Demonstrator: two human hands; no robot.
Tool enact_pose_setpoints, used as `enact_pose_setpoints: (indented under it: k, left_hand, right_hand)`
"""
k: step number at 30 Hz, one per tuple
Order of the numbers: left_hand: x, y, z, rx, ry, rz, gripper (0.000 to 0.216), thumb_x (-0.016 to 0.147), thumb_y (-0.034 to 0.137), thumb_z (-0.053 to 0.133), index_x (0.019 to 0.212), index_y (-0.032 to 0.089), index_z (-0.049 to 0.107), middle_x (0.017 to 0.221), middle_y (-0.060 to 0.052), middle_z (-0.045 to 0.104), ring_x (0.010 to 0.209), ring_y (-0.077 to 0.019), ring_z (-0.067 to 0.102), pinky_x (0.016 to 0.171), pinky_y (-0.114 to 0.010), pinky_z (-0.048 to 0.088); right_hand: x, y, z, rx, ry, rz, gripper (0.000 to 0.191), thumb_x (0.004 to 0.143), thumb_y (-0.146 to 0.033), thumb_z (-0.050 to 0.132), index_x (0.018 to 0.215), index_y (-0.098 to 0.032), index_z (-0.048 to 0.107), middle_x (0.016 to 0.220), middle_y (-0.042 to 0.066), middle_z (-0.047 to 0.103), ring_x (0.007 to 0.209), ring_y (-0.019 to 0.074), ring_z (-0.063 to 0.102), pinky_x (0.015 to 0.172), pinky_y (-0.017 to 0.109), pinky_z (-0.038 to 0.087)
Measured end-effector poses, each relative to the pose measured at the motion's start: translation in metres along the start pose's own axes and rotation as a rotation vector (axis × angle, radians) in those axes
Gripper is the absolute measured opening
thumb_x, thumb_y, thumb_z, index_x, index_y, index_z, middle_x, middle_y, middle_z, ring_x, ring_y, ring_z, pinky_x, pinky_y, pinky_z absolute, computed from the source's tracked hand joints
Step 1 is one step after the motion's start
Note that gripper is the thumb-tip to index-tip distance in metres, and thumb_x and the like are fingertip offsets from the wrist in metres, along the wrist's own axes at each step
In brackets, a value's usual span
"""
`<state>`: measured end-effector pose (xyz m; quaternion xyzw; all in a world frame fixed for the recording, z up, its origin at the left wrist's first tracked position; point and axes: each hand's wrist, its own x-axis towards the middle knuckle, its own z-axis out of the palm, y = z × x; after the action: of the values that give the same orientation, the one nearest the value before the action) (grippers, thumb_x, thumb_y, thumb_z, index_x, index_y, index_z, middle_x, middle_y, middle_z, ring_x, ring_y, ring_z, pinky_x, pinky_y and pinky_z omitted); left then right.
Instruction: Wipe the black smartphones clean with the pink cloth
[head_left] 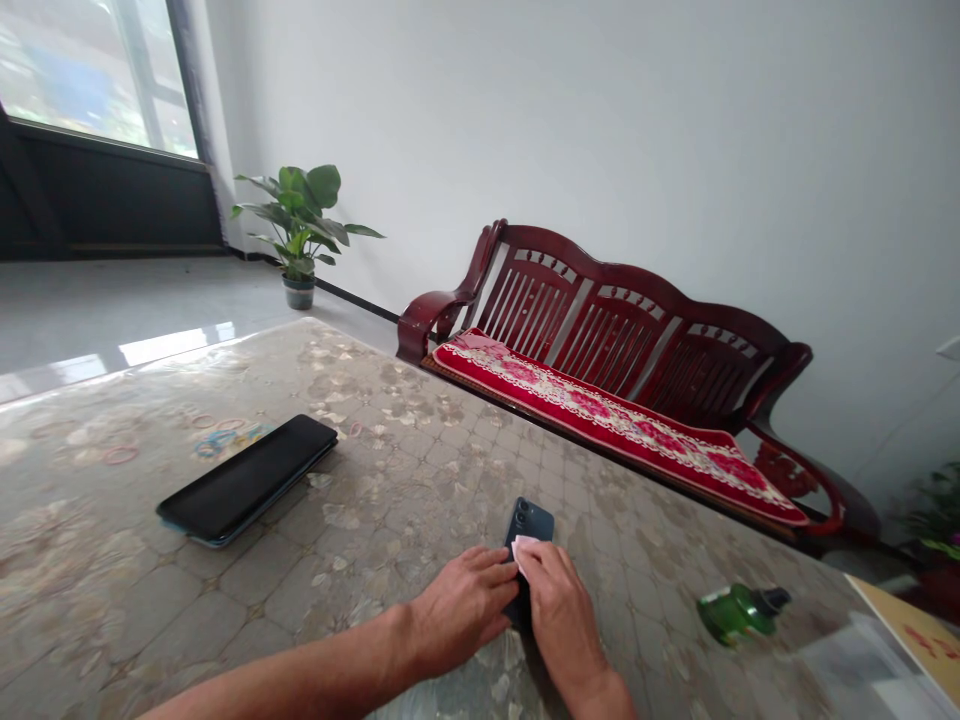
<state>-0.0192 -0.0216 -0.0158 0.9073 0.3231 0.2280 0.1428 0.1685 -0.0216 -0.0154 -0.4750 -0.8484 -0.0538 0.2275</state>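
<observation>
A dark blue smartphone [534,518] lies on the patterned tabletop with its camera side up. My left hand [466,605] holds it at its left edge, the fingers reaching onto its back. In my right hand [559,610] a small pale pink cloth or tissue [523,548] is pinched, pressed against the phone's back. Both hands cover much of the phone's lower part. Further left rests a large black-screened tablet [251,478], apart from my hands. To the right lies a green bottle [739,613] with a black top, tipped on its side.
Several coloured rubber bands [225,437] lie behind the tablet. A yellowish box or board [911,630] is at the right edge of the table [405,480]. Beyond stand a dark red wooden bench [600,320] with a red floral cushion and a potted plant [300,290].
</observation>
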Motion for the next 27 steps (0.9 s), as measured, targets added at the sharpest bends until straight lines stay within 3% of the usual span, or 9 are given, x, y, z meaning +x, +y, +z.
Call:
enact_pose_setpoints:
  k: [7,11,16,21,24,27]
  left_hand:
    - [-0.001,0.000,0.002,0.020,-0.013,0.010,0.012,0.089,0.027,0.064,0.099,0.021,0.062,0.113,-0.003,0.068,0.113,-0.0229,0.059,0.096,-0.035,0.044]
    - [-0.001,0.000,0.000,0.024,-0.018,0.012,0.010,0.088,0.027,0.065,0.095,0.021,0.061,0.109,-0.003,0.069,0.110,-0.0234,0.060,0.093,-0.034,0.045]
    - [-0.002,0.001,0.000,0.025,-0.030,-0.004,0.010,0.088,0.028,0.065,0.094,0.021,0.061,0.107,-0.003,0.069,0.112,-0.0237,0.059,0.093,-0.034,0.046]
    - [-0.004,-0.002,0.004,0.015,-0.014,-0.006,0.010,0.089,0.028,0.064,0.097,0.022,0.062,0.112,-0.003,0.068,0.121,-0.0243,0.055,0.097,-0.035,0.044]
    - [-0.005,-0.002,0.005,0.005,-0.013,-0.008,0.011,0.089,0.029,0.064,0.098,0.022,0.062,0.112,-0.003,0.068,0.121,-0.0246,0.055,0.097,-0.035,0.045]
    - [-0.005,-0.002,0.004,-0.004,-0.009,-0.008,0.010,0.089,0.028,0.063,0.097,0.022,0.063,0.109,-0.003,0.068,0.121,-0.0245,0.055,0.098,-0.035,0.044]
  right_hand:
    - [0.007,-0.001,-0.007,-0.059,0.074,-0.058,0.031,0.093,-0.007,0.041,0.110,-0.023,0.062,0.099,0.005,0.069,0.089,0.0195,0.063,0.079,0.031,0.051]
    - [0.002,-0.005,-0.012,-0.020,0.004,-0.036,0.025,0.095,-0.012,0.041,0.094,-0.024,0.062,0.086,0.003,0.067,0.079,0.0193,0.062,0.070,0.030,0.047]
    - [0.024,-0.002,-0.023,0.164,-0.178,0.138,0.023,0.093,-0.015,0.044,0.088,-0.025,0.064,0.088,0.002,0.066,0.087,0.0186,0.061,0.076,0.028,0.044]
    - [0.049,0.019,-0.024,0.403,-0.326,0.351,0.015,0.088,-0.022,0.051,0.087,-0.023,0.065,0.088,0.000,0.068,0.085,0.0163,0.063,0.076,0.025,0.043]
    - [0.053,0.029,-0.020,0.351,-0.291,0.398,0.011,0.083,-0.023,0.056,0.088,-0.022,0.065,0.093,0.001,0.066,0.084,0.0165,0.061,0.076,0.026,0.043]
    - [0.049,0.028,-0.017,0.234,-0.142,0.375,0.012,0.080,-0.023,0.062,0.092,-0.023,0.065,0.096,0.002,0.064,0.088,0.0184,0.060,0.078,0.028,0.044]
